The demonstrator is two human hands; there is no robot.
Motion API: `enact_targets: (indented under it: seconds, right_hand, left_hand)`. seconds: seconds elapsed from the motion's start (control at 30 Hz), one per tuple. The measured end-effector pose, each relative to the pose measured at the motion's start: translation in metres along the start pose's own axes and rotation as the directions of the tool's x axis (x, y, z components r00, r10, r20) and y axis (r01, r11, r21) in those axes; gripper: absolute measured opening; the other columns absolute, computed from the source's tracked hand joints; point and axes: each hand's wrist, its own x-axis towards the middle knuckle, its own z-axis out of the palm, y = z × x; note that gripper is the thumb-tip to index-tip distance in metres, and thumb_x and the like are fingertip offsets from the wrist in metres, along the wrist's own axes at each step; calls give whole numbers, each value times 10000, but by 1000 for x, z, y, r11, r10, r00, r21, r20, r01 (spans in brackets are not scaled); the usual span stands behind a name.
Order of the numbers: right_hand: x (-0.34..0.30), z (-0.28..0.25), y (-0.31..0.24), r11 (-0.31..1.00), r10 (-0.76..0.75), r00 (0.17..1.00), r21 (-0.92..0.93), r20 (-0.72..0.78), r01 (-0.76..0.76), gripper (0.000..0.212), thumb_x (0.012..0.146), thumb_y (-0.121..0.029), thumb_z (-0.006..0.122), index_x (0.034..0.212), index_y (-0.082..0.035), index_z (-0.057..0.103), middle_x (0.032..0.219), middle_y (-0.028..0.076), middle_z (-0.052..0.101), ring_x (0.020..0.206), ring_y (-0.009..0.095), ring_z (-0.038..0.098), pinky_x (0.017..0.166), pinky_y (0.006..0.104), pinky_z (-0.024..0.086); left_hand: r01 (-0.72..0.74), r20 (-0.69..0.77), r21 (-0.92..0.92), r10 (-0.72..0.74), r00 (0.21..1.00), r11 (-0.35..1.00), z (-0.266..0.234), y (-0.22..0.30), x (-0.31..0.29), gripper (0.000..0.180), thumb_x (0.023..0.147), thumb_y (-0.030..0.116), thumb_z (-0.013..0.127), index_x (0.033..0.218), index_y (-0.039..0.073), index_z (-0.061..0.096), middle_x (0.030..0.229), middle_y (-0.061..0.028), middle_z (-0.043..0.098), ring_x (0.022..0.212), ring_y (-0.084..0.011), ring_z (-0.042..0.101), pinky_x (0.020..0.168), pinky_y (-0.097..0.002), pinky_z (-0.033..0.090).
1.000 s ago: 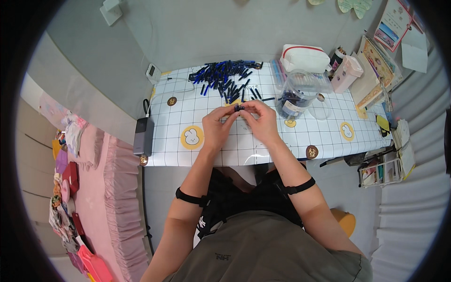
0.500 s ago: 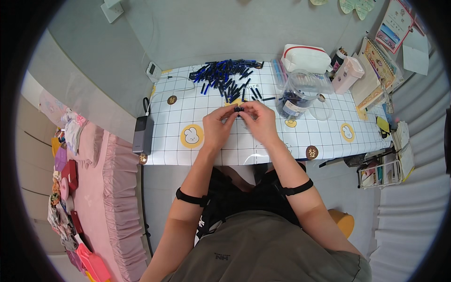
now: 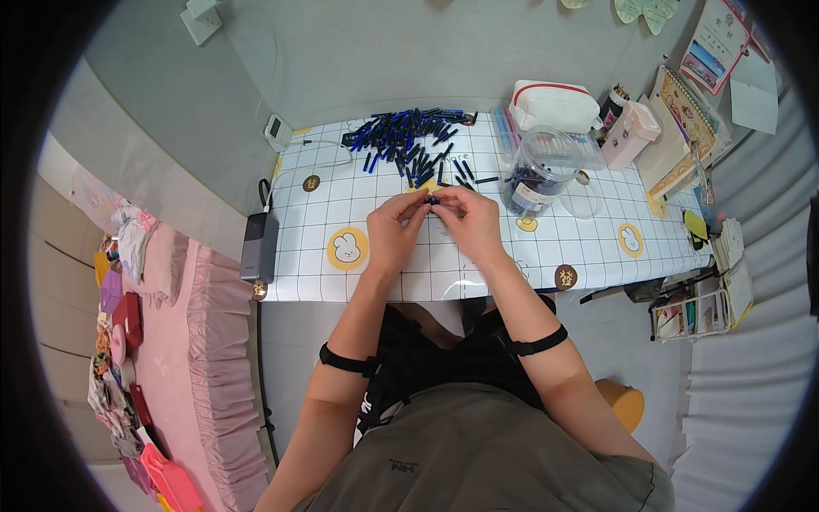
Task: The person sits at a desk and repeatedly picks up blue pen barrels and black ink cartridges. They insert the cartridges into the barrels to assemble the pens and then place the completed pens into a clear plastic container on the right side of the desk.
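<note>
Closely paired, left hand (image 3: 397, 230) and right hand (image 3: 473, 225) above the white gridded counter (image 3: 294, 230), fingers (image 3: 409, 202) of both pinching a small dark piece (image 3: 432, 200) between their tips, heaped dark blue sticks (image 3: 401, 141) beyond, clear tub (image 3: 534, 200) to the right.

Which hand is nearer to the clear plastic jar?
Right. The right hand is just left of the clear plastic jar, not touching it; the left hand is farther left, with the right hand between.
</note>
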Motion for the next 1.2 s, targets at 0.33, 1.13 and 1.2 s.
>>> enact_targets:
  seconds: [0.33, 1.13, 1.2]
  right_hand:
    - [-1, 0, -5, 998, -12, 1000, -55, 12, 12, 232, 965, 38, 791, 1192, 9, 755, 1064, 153, 827, 972, 245, 833, 851, 331, 665]
    - [-1, 0, -7, 999, 10, 1000, -47, -27, -11, 248, 896, 32, 862, 1122, -6, 765, 1026, 130, 820, 898, 219, 821, 802, 322, 665]
    - [-1, -1, -10, 996, 10, 999, -84, -36, -13, 237, 892, 30, 866, 1105, -6, 769, 1017, 122, 819, 888, 211, 817, 801, 320, 662]
  left_hand:
    - [-1, 21, 63, 0, 1000, 998, -2, 2, 1, 186, 1022, -22, 777, 1202, -69, 774, 1169, -131, 820, 1058, -178, 806, 946, -286, 642]
    - [-12, 32, -1, 12, 999, 1000, -1, 2, -1, 198, 1027, -29, 774, 1218, -74, 749, 1145, -126, 817, 1039, -170, 804, 941, -285, 642]
    - [5, 38, -36, -4, 999, 999, 0, -1, 1, 196, 1024, -26, 779, 1211, -72, 748, 1136, -117, 816, 1038, -168, 802, 934, -288, 643]
